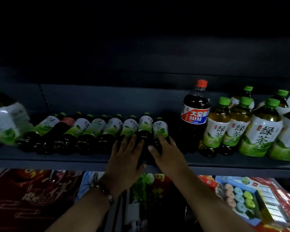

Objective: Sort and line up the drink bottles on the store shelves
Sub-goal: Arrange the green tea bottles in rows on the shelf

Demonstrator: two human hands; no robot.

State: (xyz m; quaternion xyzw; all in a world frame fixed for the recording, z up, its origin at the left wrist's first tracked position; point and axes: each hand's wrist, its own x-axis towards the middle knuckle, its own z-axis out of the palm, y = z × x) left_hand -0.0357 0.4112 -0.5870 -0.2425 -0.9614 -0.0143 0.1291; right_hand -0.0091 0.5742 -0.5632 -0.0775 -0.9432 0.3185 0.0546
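Note:
A row of small green-tea bottles (97, 129) with green caps and white-green labels stands along the dark shelf (57, 158). My left hand (126, 158) lies against the base of one small bottle (145, 126). My right hand (166, 154) rests on the rightmost small bottle (160, 128). Both hands have fingers spread flat on the bottles; no bottle is lifted. One red-labelled small bottle (65, 122) stands among the green ones at left.
A tall dark cola bottle (195, 114) with a red cap stands right of my hands. Several large green-tea bottles (231, 128) fill the right end; another (5, 118) is at far left. Packaged goods (241, 198) lie on the lower shelf.

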